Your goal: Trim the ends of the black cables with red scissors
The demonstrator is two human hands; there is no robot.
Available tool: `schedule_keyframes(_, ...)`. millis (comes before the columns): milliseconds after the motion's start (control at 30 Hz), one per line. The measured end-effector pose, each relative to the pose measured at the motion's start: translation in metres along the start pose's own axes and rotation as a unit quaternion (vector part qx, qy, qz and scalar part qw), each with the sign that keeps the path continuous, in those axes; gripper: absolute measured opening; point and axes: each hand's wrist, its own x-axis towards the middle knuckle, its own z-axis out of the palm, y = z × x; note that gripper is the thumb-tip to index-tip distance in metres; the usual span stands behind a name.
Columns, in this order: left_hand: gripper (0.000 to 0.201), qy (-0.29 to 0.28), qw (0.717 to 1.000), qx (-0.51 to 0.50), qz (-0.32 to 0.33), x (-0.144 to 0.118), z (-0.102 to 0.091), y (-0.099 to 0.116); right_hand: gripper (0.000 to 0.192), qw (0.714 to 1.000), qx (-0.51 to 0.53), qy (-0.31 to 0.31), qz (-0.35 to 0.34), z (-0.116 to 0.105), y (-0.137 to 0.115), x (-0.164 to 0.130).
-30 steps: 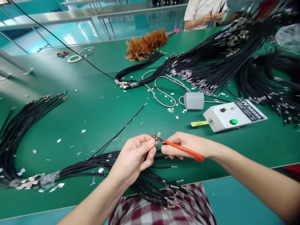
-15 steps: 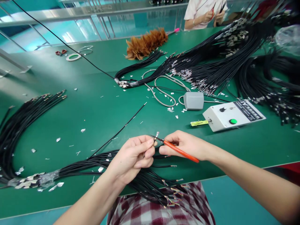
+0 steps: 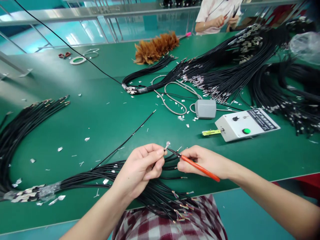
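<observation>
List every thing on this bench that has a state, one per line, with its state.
left hand: pinching a cable end
right hand: gripping orange-handled cutters, tips at the cable end
cable bundle: lying under the hands, ends stripped
white control box: flat on the green table
feather duster: lying flat

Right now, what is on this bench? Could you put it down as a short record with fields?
left hand: pinches the end of a black cable, foil tip sticking up
right hand: holds orange snips, blades at the foil tip
under the hands: cable bundle, ends hanging over the table edge
table: green, strewn with foil scraps
control box: white, green button, to the right
grey pedal: left of the box
far side: feather duster; another person working on cables
</observation>
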Motion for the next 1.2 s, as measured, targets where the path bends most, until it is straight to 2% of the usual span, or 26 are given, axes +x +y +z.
schedule_keyframes(167,0.023,0.064,0.995,0.075,0.034,-0.003,0.011,-0.005,0.043,0.999,0.025,-0.034,-0.015,0.0,-0.005,0.0)
schedule_keyframes(433,0.019,0.126,0.97,0.174,0.11,-0.002,0.022,-0.01,0.045,1.0,0.001,-0.004,0.009,0.003,-0.012,-0.003)
schedule_keyframes(633,0.009,0.164,0.937,0.235,0.199,-0.004,0.026,-0.015,0.048,0.999,0.006,0.017,0.027,0.008,-0.011,-0.003)
schedule_keyframes(767,0.014,0.178,0.947,0.215,0.157,-0.005,0.024,-0.013,0.05,0.998,0.03,0.009,0.051,0.011,0.002,-0.006)
schedule_keyframes(867,0.019,0.157,0.963,0.189,0.108,-0.005,0.021,-0.01,0.048,0.997,0.059,0.02,0.054,0.007,0.008,-0.012)
schedule_keyframes(967,0.021,0.126,0.968,0.2,0.084,-0.003,0.02,-0.007,0.037,0.992,0.087,0.091,0.006,-0.001,0.004,-0.018)
schedule_keyframes(1067,0.021,0.104,0.963,0.236,0.075,-0.003,0.022,-0.008,0.021,0.98,0.071,0.166,-0.089,-0.008,-0.009,-0.021)
schedule_keyframes(1133,0.02,0.091,0.959,0.259,0.075,-0.004,0.024,-0.01,0.015,0.974,0.016,0.179,-0.139,-0.011,-0.019,-0.021)
schedule_keyframes(1200,0.019,0.076,0.956,0.273,0.075,-0.005,0.025,-0.011,0.01,0.966,-0.087,0.176,-0.166,-0.013,-0.028,-0.021)
